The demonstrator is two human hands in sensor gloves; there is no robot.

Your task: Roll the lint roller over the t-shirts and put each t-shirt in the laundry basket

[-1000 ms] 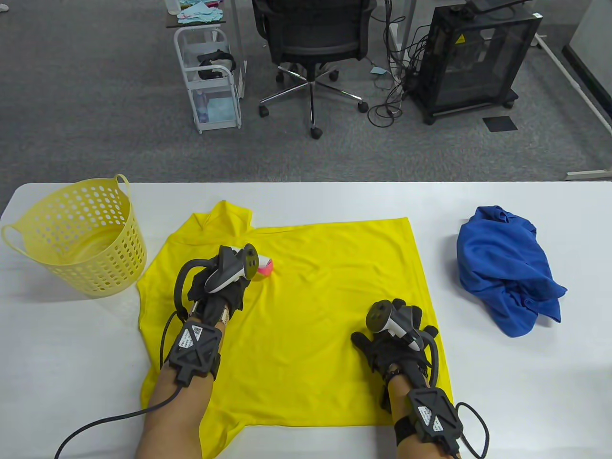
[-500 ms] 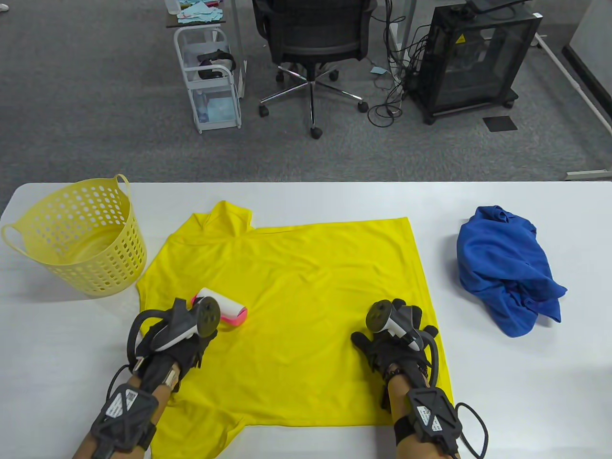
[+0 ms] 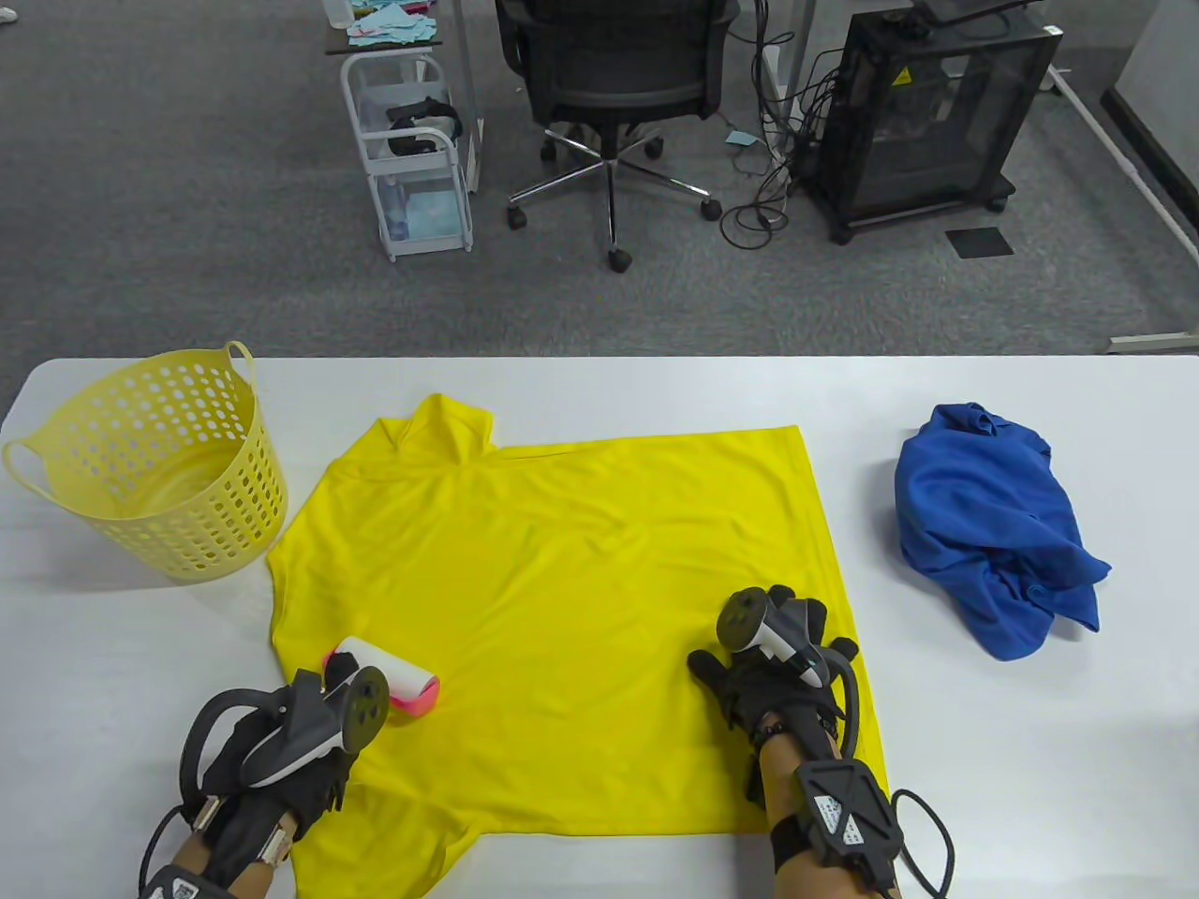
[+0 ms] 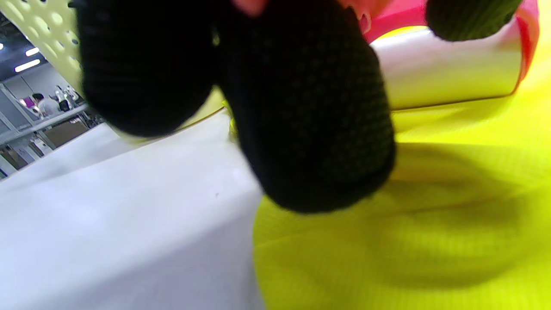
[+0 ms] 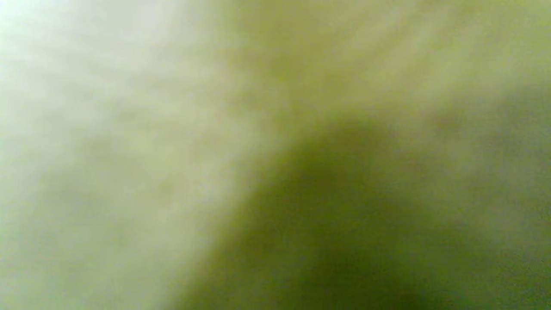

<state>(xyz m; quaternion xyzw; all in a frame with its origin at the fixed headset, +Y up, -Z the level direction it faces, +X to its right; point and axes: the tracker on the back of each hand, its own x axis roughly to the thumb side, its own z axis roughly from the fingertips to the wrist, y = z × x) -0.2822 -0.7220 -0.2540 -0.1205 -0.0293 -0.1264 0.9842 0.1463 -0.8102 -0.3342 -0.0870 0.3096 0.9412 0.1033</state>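
Observation:
A yellow t-shirt [image 3: 581, 581] lies spread flat in the middle of the white table [image 3: 984, 768]. My left hand [image 3: 290, 749] grips a pink-and-white lint roller [image 3: 393, 684] that rests on the shirt's near-left part, close to the sleeve. In the left wrist view my gloved fingers [image 4: 301, 107] curl round the roller [image 4: 447, 64] over the yellow cloth [image 4: 430, 224]. My right hand [image 3: 777, 665] lies flat with spread fingers on the shirt's near-right corner. A crumpled blue t-shirt [image 3: 993, 524] sits at the right. The right wrist view shows only blurred yellow cloth [image 5: 215, 129].
A yellow perforated laundry basket [image 3: 159, 468] stands at the table's far-left corner; nothing shows inside it. Beyond the table's far edge are a black office chair [image 3: 609, 84], a white trolley [image 3: 412, 150] and a black cabinet [image 3: 937, 112].
My left hand has drawn the lint roller toward me across the yellow shirt, from near the collar down to the near-left part. The right hand has stayed in place.

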